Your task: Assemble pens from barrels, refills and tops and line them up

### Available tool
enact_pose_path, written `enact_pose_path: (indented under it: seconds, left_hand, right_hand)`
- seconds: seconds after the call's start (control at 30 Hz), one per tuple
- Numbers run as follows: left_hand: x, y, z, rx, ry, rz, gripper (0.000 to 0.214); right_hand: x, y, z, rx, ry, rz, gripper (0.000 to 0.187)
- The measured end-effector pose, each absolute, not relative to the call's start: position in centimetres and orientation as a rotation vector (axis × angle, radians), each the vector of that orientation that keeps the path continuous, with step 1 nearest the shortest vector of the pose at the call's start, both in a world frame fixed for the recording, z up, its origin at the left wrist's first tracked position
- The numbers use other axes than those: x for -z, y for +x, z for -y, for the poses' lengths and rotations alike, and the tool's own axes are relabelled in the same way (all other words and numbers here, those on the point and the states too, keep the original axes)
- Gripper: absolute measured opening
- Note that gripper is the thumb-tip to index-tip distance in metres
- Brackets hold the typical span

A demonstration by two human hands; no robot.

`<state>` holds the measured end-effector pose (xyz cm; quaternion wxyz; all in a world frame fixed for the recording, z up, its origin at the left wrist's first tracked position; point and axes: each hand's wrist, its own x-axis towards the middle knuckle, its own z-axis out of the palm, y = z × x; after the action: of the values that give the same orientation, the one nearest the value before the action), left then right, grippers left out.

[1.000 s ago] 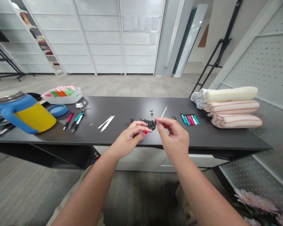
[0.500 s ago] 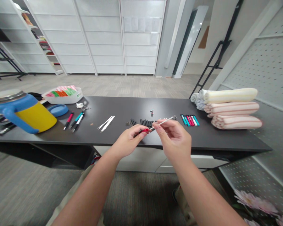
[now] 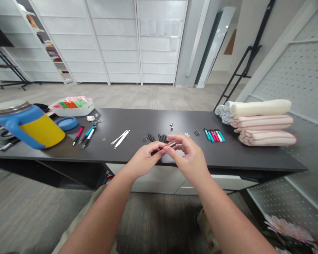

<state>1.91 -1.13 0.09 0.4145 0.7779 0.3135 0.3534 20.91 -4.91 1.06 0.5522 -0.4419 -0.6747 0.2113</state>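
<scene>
- Here, the left hand (image 3: 144,160) pinches a pen piece (image 3: 172,144).
- The right hand (image 3: 190,154) touches it with the fingertips (whether gripping, I cannot tell).
- The pen piece is between both hands, near black tubes (image 3: 162,138) on the desk (image 3: 143,120).

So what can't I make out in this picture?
All in the head view:
Slim piece: mostly covered by the left hand and right hand.
Black tubes: partly hidden behind the right hand.
Metal bits: too small to identify.
Pink flowers: cut off by the bottom edge.

Slim pen (image 3: 172,144), slanted, mostly hidden
</scene>
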Motion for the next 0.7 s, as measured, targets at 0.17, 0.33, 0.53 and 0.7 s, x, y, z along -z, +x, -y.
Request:
enact_pose_path:
  seconds: [0.17, 0.33, 0.53, 0.7]
  left_hand:
    - [0.1, 1.8, 1.1, -0.873, 1.957, -0.771, 0.026]
    - [-0.1, 1.7, 1.2, -0.862, 2.023, -0.8, 0.026]
    - [-0.2, 1.6, 1.1, -0.845, 2.049, -0.8, 0.029]
    - [-0.1, 1.4, 1.1, -0.841, 2.05, -0.812, 0.029]
  right_hand:
    - [-1.1, 21.5, 4.9, -0.436, -1.053, 1.61, 0.01]
    - [-1.2, 21.9, 4.8, -0.519, -1.114, 1.569, 0.015]
    - [-1.1, 22.1, 4.9, -0.508, -1.137, 1.547, 0.016]
    - [-1.5, 22.3, 4.6, -0.544, -1.083, 1.595, 0.02]
